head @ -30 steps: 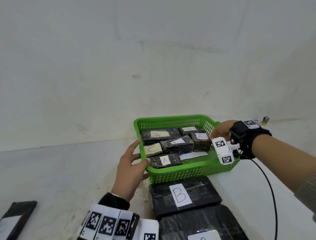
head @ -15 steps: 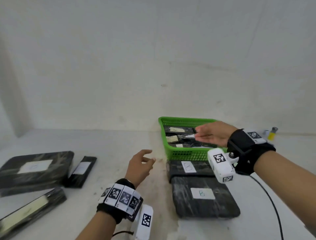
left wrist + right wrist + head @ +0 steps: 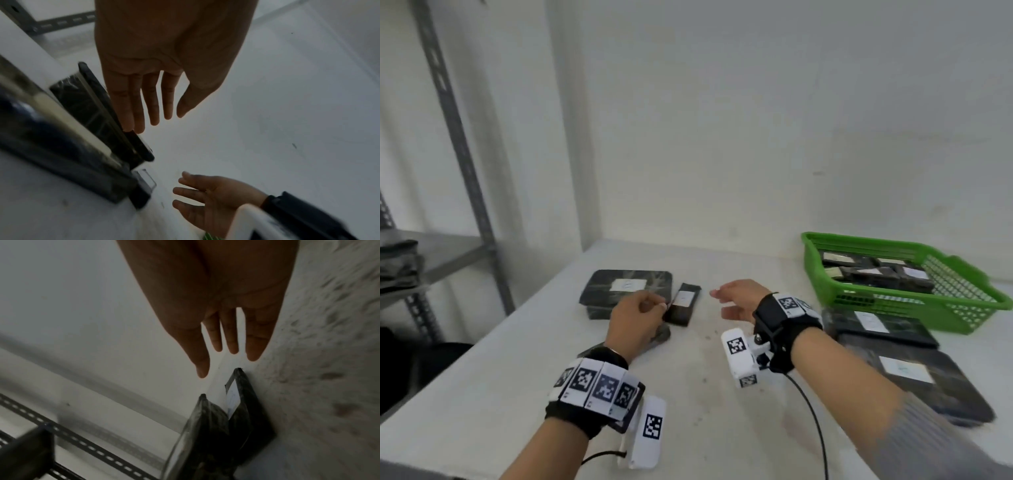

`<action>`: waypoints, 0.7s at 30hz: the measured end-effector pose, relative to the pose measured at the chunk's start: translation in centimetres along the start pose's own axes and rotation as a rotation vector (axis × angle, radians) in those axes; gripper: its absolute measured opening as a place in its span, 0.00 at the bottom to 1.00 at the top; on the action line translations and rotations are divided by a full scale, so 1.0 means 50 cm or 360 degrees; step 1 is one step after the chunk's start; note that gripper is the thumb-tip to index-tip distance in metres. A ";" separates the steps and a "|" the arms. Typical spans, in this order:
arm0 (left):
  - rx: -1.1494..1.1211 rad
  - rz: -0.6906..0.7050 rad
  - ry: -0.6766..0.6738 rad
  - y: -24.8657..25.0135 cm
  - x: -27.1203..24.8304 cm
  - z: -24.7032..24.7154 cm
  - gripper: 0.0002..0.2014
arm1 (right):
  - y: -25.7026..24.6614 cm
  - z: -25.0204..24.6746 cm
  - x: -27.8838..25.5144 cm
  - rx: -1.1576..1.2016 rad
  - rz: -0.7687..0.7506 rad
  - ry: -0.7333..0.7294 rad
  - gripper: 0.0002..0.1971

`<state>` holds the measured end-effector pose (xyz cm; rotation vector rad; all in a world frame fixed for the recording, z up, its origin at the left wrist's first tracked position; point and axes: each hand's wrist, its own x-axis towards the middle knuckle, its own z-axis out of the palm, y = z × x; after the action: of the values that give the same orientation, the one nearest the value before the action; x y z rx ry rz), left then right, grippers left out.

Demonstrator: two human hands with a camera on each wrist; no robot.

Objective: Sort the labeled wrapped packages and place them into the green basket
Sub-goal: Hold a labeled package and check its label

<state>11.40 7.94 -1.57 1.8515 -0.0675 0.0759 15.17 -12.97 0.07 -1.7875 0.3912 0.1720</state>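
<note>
Left hand (image 3: 635, 317) hovers over the left side of the table (image 3: 482, 394), fingers extended and loose, gripping nothing. In the left wrist view its fingertips (image 3: 139, 128) sit just above the edge of the small package (image 3: 682, 304); whether they touch it cannot be told. Right hand (image 3: 739, 298) is in the air near the middle of the table, palm turned inward, fingers spread and relaxed, empty. It is apart from the small package, which lies between the two hands.

The small package is a narrow dark wrapped block with a white label on top; the label's letter is too blurred to read. Just left of it, almost touching, lies a large package (image 3: 626, 289), flat, dark, with a white label whose mark is not legible. A third dark package (image 3: 661, 334) shows only as a corner under the left hand.

Basket (image 3: 962, 310) stands at the far right of the table, well apart from both hands. It holds several small dark labelled packages (image 3: 873, 272) lying flat in one layer; letters unreadable from here. In front of the basket, touching or nearly touching its near wall, lie two big flat packages: flat package one (image 3: 883, 327) nearer the basket, flat package two (image 3: 928, 380) nearer the person, each with a white label.

Both wrists carry black straps with square printed markers and a white camera unit. A grey metal shelf (image 3: 458, 113) stands left of the table.
</note>
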 end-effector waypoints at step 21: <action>-0.0581 -0.0216 -0.0050 -0.022 0.066 -0.030 0.03 | 0.003 -0.011 0.134 -0.0380 -0.0112 -0.0069 0.17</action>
<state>14.77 9.68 -1.90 1.4878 0.0221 -0.0572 21.31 -14.68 -2.10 -2.0261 0.2852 0.2149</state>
